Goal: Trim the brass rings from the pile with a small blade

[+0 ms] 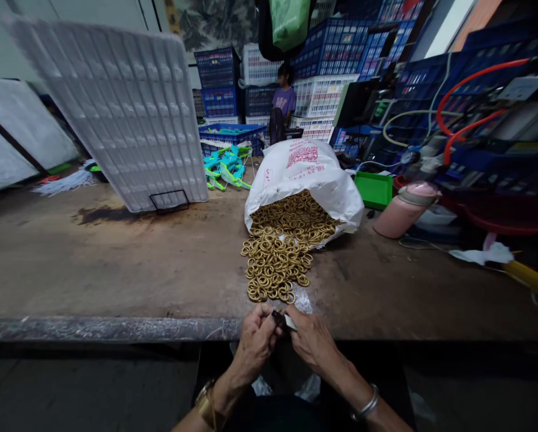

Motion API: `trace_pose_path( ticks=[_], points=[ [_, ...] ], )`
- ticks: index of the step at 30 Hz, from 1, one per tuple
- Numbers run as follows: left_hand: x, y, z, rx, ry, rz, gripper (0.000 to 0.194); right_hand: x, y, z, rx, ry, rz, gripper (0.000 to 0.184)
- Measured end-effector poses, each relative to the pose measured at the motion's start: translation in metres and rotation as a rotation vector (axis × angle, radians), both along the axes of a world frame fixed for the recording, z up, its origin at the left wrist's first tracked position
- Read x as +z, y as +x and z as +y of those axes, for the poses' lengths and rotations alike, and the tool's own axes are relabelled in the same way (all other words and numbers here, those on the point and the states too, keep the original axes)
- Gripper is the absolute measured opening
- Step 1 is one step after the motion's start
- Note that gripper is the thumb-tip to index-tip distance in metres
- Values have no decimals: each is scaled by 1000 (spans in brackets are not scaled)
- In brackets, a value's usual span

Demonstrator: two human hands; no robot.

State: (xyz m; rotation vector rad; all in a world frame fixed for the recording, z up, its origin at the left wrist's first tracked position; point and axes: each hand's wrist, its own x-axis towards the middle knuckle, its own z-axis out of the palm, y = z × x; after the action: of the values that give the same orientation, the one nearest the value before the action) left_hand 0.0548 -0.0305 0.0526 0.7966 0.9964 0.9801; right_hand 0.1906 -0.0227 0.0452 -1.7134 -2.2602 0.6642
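Stacked crates line the room beyond a wooden bench. Progress: a heap of brass-coloured rings lies loose; many more remain inside the open white sack. Number already handled: cannot tell; no separate finished pile identifiable. Position: loose rings directly ahead of the hands, the nearest just beyond the fingertips; sack mouth farther forward, facing the wearer. Left hand pinches a small dark piece; right hand pinches a slim pale piece. Hands close together at the bench's near edge; exact contact between the pieces unclear.
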Motion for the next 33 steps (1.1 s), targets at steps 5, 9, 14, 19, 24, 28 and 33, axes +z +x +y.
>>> trace_pose_path(
  ticks=[5,9,14,19,24,28,33],
  points=[
    [9,-3,-10,-34,11,-27,33,-11,17,11,-72,34,-101,25],
    [15,-3,-14,-52,0,-171,34,-18,25,21,-244,16,116,14],
    [7,-1,-9,-46,1,-289,32,-5,4,12,-244,-267,660,35],
    [4,-1,-6,5,-51,-282,30,7,-13,2,-181,-506,910,36],
    [0,-3,-7,53,-106,-210,35,2,-13,7,-204,-368,854,23],
    [-4,-5,-7,87,-149,-228,35,6,-7,10,-230,-76,676,20],
    [-2,-4,-8,67,-143,-230,37,13,-8,5,-120,-4,588,21]
  ],
)
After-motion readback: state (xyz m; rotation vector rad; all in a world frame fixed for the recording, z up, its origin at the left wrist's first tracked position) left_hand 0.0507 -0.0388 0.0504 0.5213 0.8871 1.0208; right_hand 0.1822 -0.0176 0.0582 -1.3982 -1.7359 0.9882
